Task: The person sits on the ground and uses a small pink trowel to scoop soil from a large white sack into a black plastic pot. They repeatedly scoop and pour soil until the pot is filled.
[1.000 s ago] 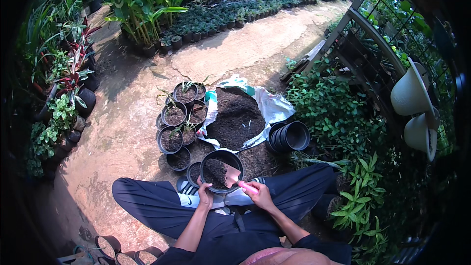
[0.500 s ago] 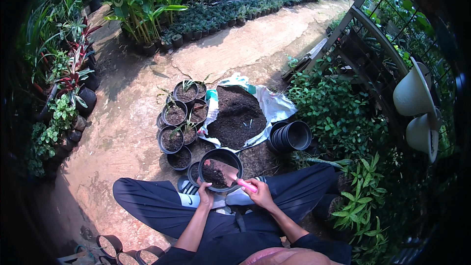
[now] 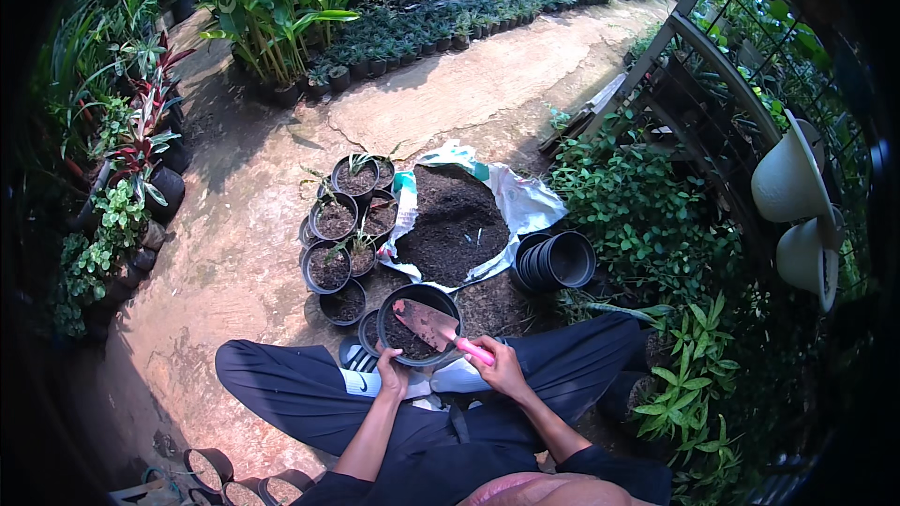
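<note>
My left hand (image 3: 392,373) grips the near left rim of a black plant pot (image 3: 454,305) that sits in front of my crossed legs. Dark soil (image 3: 409,343) lies in the bottom of that pot. The pink handle of a trowel (image 3: 429,323) is in my right hand (image 3: 500,370), fingers closed round it. Its blade, smeared with soil, slants across the pot's opening. Another black pot (image 3: 368,330) stands partly hidden behind the held one. Just beyond is an opened white sack (image 3: 525,197) full of dark soil (image 3: 450,225).
Several soil-filled black pots (image 3: 328,267), some with small plants, cluster left of the sack. A stack of empty black pots (image 3: 570,259) lies tilted to its right. Leafy plants (image 3: 623,187) and two pale hats (image 3: 792,173) are at the right. More pots (image 3: 208,468) stand at lower left.
The trowel blade has tilted and shifted slightly up and right within the pot. Less soil shows on it now. My left hand stays on the rim.
</note>
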The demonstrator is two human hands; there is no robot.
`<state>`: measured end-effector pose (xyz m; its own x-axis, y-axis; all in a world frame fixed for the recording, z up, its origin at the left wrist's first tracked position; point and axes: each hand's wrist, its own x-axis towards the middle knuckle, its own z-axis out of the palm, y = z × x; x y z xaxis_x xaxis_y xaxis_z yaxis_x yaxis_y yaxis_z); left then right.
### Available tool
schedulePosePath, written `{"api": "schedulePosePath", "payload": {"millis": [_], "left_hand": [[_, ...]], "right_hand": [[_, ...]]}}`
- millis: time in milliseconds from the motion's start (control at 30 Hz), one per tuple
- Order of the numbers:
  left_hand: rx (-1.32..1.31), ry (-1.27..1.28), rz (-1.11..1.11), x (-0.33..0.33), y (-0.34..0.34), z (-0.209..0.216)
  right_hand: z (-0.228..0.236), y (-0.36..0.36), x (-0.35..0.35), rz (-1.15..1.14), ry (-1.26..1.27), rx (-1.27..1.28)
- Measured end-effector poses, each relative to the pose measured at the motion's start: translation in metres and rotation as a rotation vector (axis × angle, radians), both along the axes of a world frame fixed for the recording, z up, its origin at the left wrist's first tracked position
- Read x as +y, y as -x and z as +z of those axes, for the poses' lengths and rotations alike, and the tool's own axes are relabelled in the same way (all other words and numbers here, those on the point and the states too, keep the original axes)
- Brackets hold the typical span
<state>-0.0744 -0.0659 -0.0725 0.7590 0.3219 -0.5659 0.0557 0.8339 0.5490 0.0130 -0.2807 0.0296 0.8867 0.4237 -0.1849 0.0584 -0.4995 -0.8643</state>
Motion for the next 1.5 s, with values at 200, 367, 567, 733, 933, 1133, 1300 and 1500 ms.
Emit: {"api": "schedulePosePath", "payload": {"millis": [200, 367, 567, 733, 933, 1133, 1300, 1500], "left_hand": [[0.006, 0.013, 0.022, 0.000, 0.000, -0.007], [0.019, 0.010, 0.031, 0.001, 0.000, -0.004], [0.015, 0.025, 0.032, 0.001, 0.000, -0.004], [0.026, 0.060, 0.038, 0.002, 0.000, -0.005], [0.031, -0.007, 0.098, 0.002, 0.000, -0.006], [-0.057, 0.069, 0.052, 0.007, 0.002, -0.046], [-0.047, 0.022, 0.081, 0.006, 0.000, -0.040], [-0.028, 0.019, 0.084, 0.005, -0.006, -0.037]], "right_hand": [[-0.010, -0.016, 0.009, -0.082, -0.322, 0.116], [-0.019, -0.059, 0.011, -0.242, -0.475, 0.271], [-0.087, -0.131, 0.012, -0.349, -0.446, 0.212], [-0.157, -0.185, 0.015, -0.448, -0.307, 0.107], [-0.239, -0.208, 0.007, -0.551, -0.104, -0.002], [-0.264, -0.213, 0.002, -0.637, 0.124, -0.011], [-0.232, -0.201, 0.026, -0.589, 0.203, 0.105], [-0.233, -0.191, 0.035, -0.337, 0.155, 0.026]]}}
